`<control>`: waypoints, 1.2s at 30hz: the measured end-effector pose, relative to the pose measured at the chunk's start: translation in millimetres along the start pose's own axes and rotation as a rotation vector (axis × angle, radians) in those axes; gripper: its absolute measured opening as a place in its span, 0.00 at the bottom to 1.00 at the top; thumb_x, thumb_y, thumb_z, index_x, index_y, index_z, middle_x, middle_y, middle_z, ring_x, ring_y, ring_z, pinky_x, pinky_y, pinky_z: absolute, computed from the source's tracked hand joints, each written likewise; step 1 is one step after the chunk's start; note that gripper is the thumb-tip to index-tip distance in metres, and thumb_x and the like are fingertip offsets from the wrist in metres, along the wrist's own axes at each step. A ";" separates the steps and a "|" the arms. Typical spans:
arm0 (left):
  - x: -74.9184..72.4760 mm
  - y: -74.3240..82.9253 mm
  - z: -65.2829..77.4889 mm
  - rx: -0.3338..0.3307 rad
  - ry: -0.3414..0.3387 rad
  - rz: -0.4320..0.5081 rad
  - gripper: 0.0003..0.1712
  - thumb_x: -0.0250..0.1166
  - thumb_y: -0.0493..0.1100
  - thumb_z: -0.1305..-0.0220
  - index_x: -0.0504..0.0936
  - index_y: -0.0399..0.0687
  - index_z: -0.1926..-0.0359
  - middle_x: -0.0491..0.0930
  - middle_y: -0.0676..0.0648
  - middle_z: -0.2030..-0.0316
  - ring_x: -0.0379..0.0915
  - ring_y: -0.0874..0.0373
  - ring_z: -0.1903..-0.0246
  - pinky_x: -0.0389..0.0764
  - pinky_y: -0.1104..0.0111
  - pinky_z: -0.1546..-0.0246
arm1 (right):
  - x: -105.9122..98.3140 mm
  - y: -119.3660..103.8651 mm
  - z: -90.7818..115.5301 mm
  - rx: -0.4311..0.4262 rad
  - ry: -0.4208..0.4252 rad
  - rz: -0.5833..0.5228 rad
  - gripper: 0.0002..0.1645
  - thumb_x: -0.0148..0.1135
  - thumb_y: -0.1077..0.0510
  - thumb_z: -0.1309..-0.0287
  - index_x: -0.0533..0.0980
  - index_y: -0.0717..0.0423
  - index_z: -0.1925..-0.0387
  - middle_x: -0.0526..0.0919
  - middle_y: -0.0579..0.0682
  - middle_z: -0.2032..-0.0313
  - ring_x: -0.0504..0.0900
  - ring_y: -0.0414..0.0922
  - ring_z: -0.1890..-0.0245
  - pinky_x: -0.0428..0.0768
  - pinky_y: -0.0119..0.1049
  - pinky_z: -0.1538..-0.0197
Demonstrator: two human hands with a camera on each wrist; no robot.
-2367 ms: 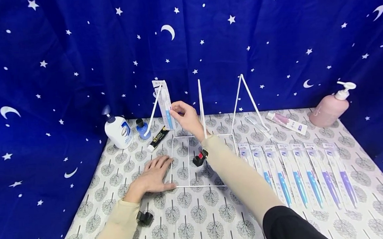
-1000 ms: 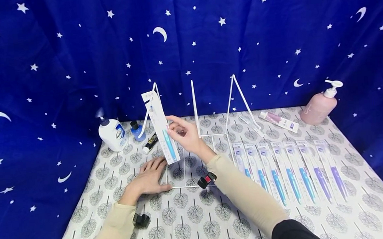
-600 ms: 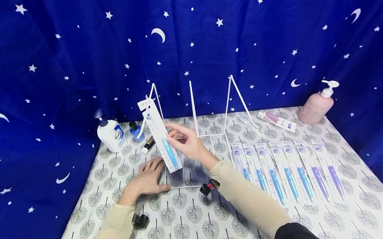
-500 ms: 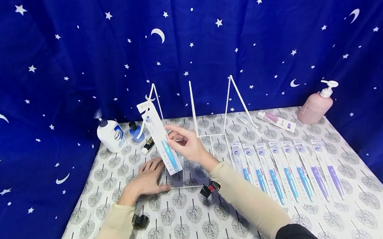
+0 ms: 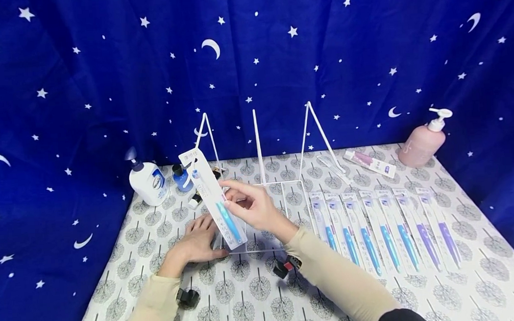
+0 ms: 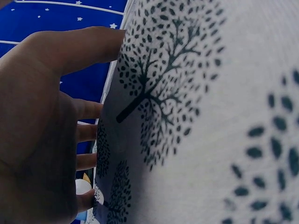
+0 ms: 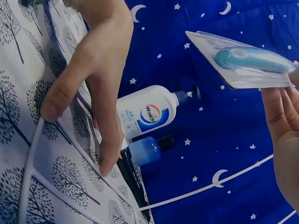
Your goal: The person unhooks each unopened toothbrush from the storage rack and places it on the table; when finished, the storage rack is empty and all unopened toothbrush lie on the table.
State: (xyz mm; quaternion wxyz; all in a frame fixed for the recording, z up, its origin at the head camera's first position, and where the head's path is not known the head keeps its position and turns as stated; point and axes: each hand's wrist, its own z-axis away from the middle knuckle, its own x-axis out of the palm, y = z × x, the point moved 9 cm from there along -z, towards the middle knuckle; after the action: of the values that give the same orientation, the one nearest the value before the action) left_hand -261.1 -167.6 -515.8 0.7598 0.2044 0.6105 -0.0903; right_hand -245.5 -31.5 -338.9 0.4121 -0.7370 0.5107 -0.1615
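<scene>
My right hand pinches the edge of a packaged toothbrush with a light blue handle between thumb and fingers. The pack leans, its hook-shaped top near the sloping left arm of a white wire rack; whether they touch, I cannot tell. In the right wrist view, the blue-handled pack appears end-on beside the right fingers. My left hand rests with spread fingers at the rack base's left front corner, the thumb touching the base wire. The left wrist view shows this hand low over the tree-print cloth.
Several packaged toothbrushes lie in a row at the right. Behind stand a white pump bottle, a small blue bottle and a pink pump bottle. A toothpaste tube and a clear packet lie at the back.
My right hand has brought the toothbrush pack down and toward me from the rack's upper left arm, tilting it. My left hand has stayed on the rack base.
</scene>
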 end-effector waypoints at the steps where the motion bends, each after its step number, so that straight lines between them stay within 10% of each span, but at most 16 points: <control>1: 0.3 -0.2 0.4 -0.002 -0.003 0.007 0.61 0.60 0.73 0.58 0.46 0.52 0.29 0.45 0.44 0.29 0.39 0.44 0.31 0.45 0.44 0.34 | 0.9 -1.6 1.2 -0.003 -0.004 0.004 0.27 0.58 0.73 0.49 0.67 0.72 0.45 0.81 0.61 0.69 0.81 0.47 0.72 0.83 0.36 0.74; 15: -2.4 1.8 3.8 0.034 0.035 0.040 0.55 0.64 0.69 0.59 0.57 0.53 0.32 0.58 0.44 0.33 0.45 0.43 0.33 0.48 0.44 0.36 | 17.5 -30.4 17.8 -0.155 -0.054 0.001 0.26 0.57 0.76 0.53 0.66 0.79 0.49 0.81 0.61 0.72 0.81 0.48 0.74 0.83 0.37 0.74; 29: -5.4 6.9 0.0 0.022 0.028 0.115 0.14 0.55 0.74 0.53 0.72 0.81 0.68 0.76 0.62 0.54 0.64 0.59 0.44 0.48 0.45 0.39 | 27.0 -68.0 27.4 -0.259 -0.140 -0.138 0.26 0.53 0.81 0.56 0.64 0.82 0.50 0.78 0.62 0.75 0.79 0.48 0.75 0.83 0.35 0.71; 33: -7.8 8.6 2.8 0.049 0.028 0.142 0.15 0.52 0.77 0.54 0.71 0.82 0.73 0.76 0.67 0.63 0.68 0.63 0.53 0.56 0.49 0.43 | 25.2 -79.8 29.7 -0.341 -0.163 -0.166 0.26 0.52 0.79 0.53 0.65 0.79 0.48 0.78 0.62 0.74 0.79 0.45 0.74 0.83 0.34 0.70; 36: -9.2 8.2 4.9 0.052 0.035 0.132 0.30 0.53 0.79 0.57 0.75 0.74 0.56 0.75 0.59 0.49 0.64 0.55 0.43 0.55 0.44 0.40 | 15.7 -93.9 31.3 -0.432 -0.151 -0.182 0.29 0.51 0.78 0.51 0.63 0.74 0.44 0.78 0.63 0.72 0.80 0.45 0.74 0.82 0.32 0.71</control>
State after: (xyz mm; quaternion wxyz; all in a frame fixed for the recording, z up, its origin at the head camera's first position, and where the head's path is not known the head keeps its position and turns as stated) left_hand -255.8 -163.3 -504.5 0.7478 0.2657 0.6063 -0.0522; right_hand -160.0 -18.5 -288.2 0.2658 -0.8609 0.4328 -0.0296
